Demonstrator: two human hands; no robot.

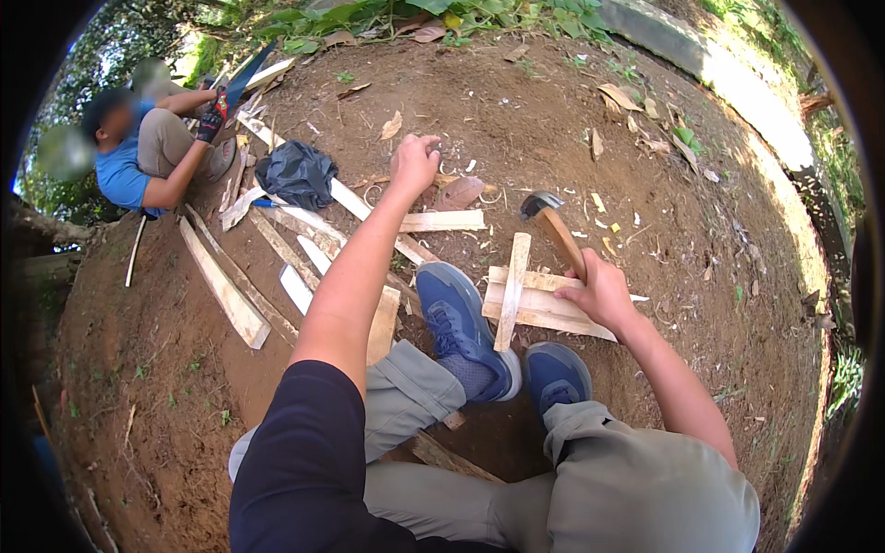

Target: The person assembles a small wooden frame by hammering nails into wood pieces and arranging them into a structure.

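My right hand (601, 293) is wrapped round the wooden handle of a hammer (560, 235), whose dark metal head points away from me. Under that hand lie pale wooden boards (544, 309) side by side, with a narrow wooden strip (513, 290) across their left end. My left arm stretches forward, and my left hand (417, 166) is closed low over the soil, its fingers curled. Whatever the fingertips hold is too small and dark to make out. Near it are a brown dry leaf (459, 193) and a short piece of wood (442, 221).
My blue shoes (452, 318) stand beside the boards. Leftward lie a black plastic bag (296, 173) and several long wooden slats (224, 286). A person in a blue shirt (124, 170) and dark gloves crouches at far left, holding a blue-bladed tool (245, 76). A concrete edge (659, 37) runs along the far right.
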